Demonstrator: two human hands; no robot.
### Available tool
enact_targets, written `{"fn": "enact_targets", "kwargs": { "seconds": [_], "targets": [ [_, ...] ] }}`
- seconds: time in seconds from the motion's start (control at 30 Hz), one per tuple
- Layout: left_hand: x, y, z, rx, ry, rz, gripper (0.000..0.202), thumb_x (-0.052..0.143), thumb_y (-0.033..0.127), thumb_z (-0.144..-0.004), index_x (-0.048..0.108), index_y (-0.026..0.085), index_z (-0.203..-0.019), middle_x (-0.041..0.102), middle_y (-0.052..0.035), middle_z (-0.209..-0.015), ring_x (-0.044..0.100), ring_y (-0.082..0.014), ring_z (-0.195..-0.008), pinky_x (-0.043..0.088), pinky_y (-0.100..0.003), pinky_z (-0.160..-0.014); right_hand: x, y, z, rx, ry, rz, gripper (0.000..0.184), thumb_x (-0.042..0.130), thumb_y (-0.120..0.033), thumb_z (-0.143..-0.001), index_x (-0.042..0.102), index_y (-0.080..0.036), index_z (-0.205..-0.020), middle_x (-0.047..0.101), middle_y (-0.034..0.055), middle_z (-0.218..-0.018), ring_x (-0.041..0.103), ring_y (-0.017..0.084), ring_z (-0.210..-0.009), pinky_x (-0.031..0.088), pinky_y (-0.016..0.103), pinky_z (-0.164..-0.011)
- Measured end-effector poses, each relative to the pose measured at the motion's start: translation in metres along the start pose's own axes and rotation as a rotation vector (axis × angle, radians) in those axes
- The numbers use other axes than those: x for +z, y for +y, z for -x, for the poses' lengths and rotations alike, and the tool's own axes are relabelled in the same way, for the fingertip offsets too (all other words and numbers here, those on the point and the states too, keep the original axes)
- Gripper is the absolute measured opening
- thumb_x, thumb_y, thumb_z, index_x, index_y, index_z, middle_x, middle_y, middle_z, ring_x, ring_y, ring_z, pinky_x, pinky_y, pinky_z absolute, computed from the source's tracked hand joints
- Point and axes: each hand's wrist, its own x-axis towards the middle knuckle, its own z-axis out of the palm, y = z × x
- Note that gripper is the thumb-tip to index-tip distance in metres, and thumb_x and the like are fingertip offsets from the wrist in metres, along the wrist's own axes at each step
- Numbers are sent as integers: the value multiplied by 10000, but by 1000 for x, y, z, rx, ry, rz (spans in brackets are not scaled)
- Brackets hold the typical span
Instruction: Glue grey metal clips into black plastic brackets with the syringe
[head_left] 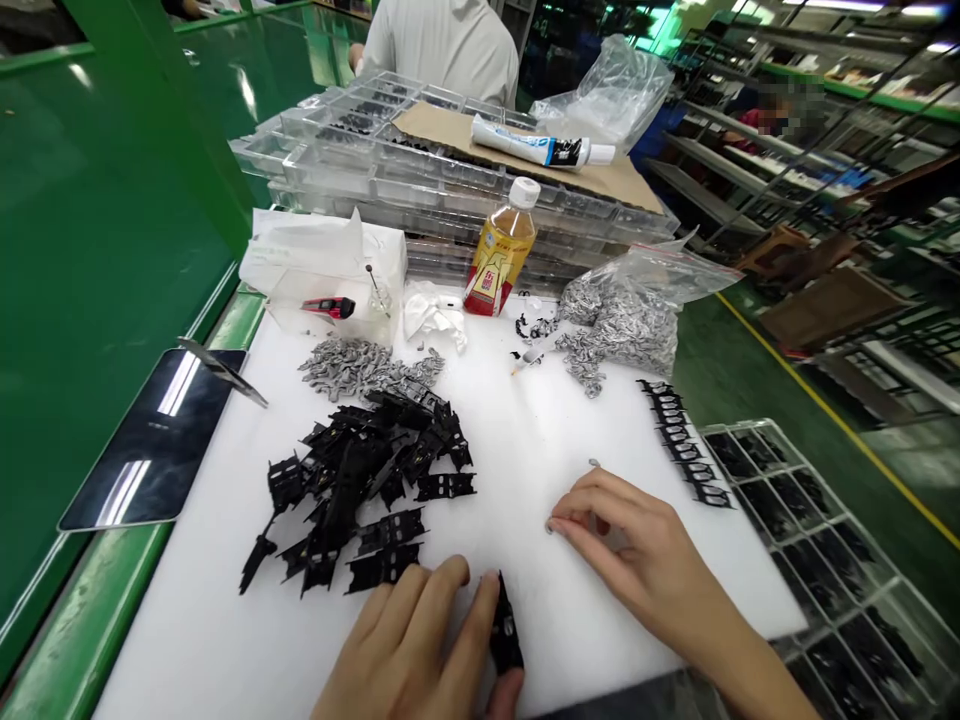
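1. A person's left hand (405, 650) is gripping a black plastic frame (504, 628) at the near edge of the white counter (195, 650), its fingers closing around the tilted part.
2. The right hand (637, 555) is hovering near it, its fingers (592, 492) pinched almost shut; whether they hold anything small cannot be told.
3. A loose heap of black frames (360, 480) is lying left of the hands, with silver metal clips (360, 365) beyond it.
4. A line of black frames (682, 440) is running alongside a clear plastic tray (817, 560).
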Motion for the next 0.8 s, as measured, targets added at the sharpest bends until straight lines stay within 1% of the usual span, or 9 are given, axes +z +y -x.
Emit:
{"fn": "enact_targets", "kwargs": {
  "seconds": [0.1,0.2,0.37,0.47,0.53,0.6,0.7,0.8],
  "targets": [
    [-2,3,-3,-25,10,39,386,619,349,-1006,698,185,-1346,694,-124,-1253,661,-280,-1041,575,-398,-849,-1,-2,1,6,-22,-13,128,584,-215,-1063,688,-257,-1000,663,21,-939,669,144,-818,530,271,-667],
    [-3,5,-6,-42,12,71,378,606,334,-1007,711,165,-1328,691,-135,-1246,647,-289,-1027,583,-422,-836,1,-5,3,11,-20,-15,102,591,-226,-1061,681,-256,-1021,652,19,-934,661,148,-822,538,284,-693],
    [-7,7,-6,-50,-8,105,398,608,338,-1010,699,146,-1346,675,-156,-1272,625,-301,-1051,588,-437,-840,3,-6,1,35,-10,-8,83,610,-249,-1054,671,-253,-998,628,24,-891,638,156,-774,510,260,-572],
    [-10,8,-7,-65,-22,135,406,626,334,-1002,687,144,-1355,667,-156,-1273,614,-293,-1025,584,-434,-815,-2,-9,1,-10,-25,5,100,607,-210,-1045,686,-258,-1008,644,34,-932,643,154,-787,504,249,-555],
    [-12,9,-7,-70,-30,152,406,634,329,-999,681,140,-1355,661,-156,-1271,610,-289,-1014,581,-428,-803,-3,-15,7,-60,-9,-1,119,607,-165,-1032,679,-260,-1040,654,37,-961,656,155,-828,527,251,-605],
    [-13,9,-8,-74,-44,163,408,634,330,-1003,675,140,-1362,657,-155,-1272,611,-292,-1014,578,-433,-808,0,-26,17,-107,-2,-54,159,609,-119,-1015,656,-261,-1067,655,30,-957,667,151,-850,552,258,-669],
    [-14,11,-8,-87,-56,174,402,619,315,-1005,666,141,-1365,656,-150,-1253,613,-298,-1004,571,-449,-806,11,-46,32,-122,-65,-104,204,581,-87,-1012,632,-267,-1093,653,10,-931,673,134,-827,569,264,-725],
    [-13,11,-9,-102,-53,190,388,609,282,-996,662,137,-1353,652,-144,-1228,610,-294,-988,563,-448,-786,21,-59,38,-137,-115,-36,223,544,-81,-1027,622,-263,-1128,651,5,-928,666,129,-798,567,277,-723]
  ]
}}
